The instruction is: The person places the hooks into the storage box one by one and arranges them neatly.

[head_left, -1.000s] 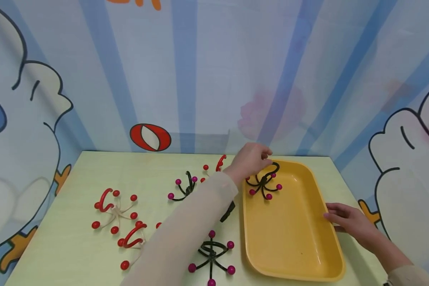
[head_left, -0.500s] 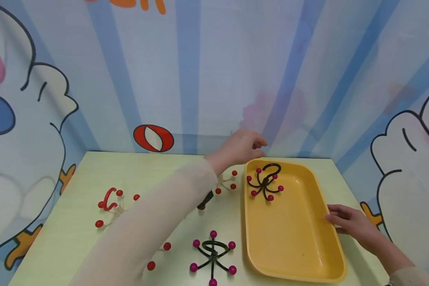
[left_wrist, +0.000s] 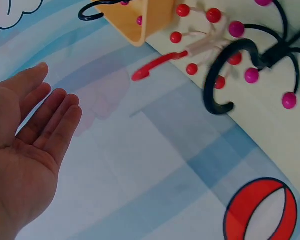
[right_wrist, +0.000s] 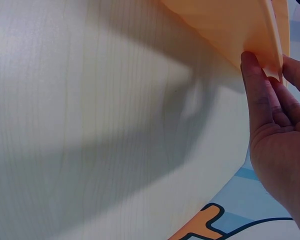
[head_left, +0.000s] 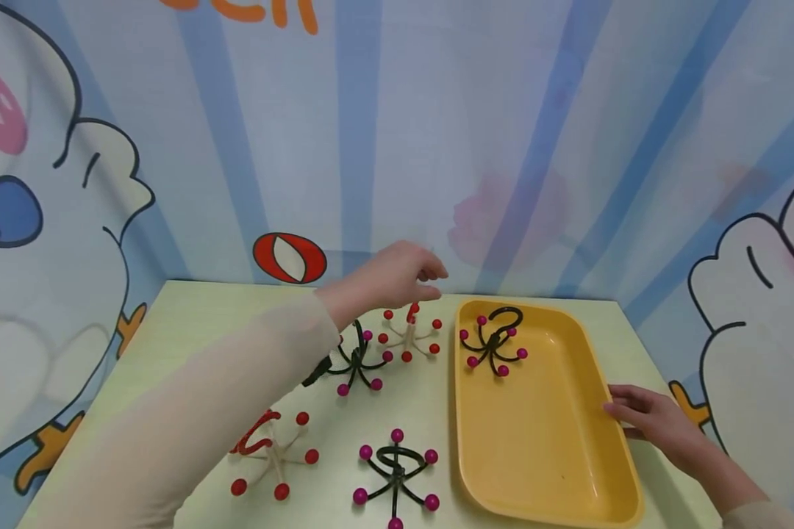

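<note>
My left hand (head_left: 397,275) is raised over the far part of the table, holding nothing, its fingers loosely bent. Below it are a black hook hanger with magenta ball-tipped arms (head_left: 355,360) and a white-armed hook hanger with red balls and a red hook (head_left: 409,338). At the right, my right hand (head_left: 655,422) pinches the rim of a yellow tray (head_left: 542,448); the right wrist view has its fingers (right_wrist: 257,95) against the tray's outer wall. One black hanger (head_left: 492,344) lies in the tray's far left corner, hook up.
Another black hanger (head_left: 397,474) stands at the front centre, left of the tray. A red-and-white hanger (head_left: 274,455) lies farther left, partly behind the left sleeve (head_left: 238,389). A printed cloth backdrop (head_left: 410,147) rises behind the table (head_left: 205,301).
My left hand has moved left, away from the tray's far corner, uncovering the black hanger lying there. The right hand keeps its place at the tray's rim. The view has shifted slightly.
</note>
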{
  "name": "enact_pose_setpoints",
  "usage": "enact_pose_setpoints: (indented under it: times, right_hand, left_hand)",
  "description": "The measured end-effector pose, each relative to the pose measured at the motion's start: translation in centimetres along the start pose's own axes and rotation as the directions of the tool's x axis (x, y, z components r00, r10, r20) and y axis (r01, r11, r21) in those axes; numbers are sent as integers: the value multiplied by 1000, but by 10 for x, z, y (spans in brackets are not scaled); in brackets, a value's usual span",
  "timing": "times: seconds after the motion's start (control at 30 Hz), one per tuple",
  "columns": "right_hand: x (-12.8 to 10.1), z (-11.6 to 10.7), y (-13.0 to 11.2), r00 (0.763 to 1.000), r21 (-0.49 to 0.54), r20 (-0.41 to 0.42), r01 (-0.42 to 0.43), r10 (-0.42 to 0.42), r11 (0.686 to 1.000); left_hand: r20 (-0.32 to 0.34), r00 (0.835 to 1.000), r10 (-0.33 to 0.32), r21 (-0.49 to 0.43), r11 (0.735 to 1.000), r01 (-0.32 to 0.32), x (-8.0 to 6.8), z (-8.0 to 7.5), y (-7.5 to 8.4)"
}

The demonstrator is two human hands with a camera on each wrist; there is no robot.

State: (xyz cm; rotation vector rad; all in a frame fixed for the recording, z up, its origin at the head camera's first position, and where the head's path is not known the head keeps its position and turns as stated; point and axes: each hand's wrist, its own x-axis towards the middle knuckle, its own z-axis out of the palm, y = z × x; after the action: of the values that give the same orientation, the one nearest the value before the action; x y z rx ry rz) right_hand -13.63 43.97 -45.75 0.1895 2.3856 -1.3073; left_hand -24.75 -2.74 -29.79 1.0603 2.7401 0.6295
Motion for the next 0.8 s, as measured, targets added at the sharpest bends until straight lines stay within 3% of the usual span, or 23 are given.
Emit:
enact_pose_setpoints:
  times: [0.3, 0.53, 0.8]
  right_hand:
    - [1, -3, 1, 1000, -20, -10, 3, -3, 1000]
    - [1, -3, -1, 1000, -39, -12, 3, -3, 999]
    - [2, -4, 0, 1000, -34, -24, -11, 10, 999]
  left_hand:
    - [12, 999, -37, -2, 999, 37, -27, -3, -29]
    - [-3, 1000, -31, 36, 999, 31, -46, -2, -49]
    - [44, 997, -62, 22, 998, 61, -60, 1, -63]
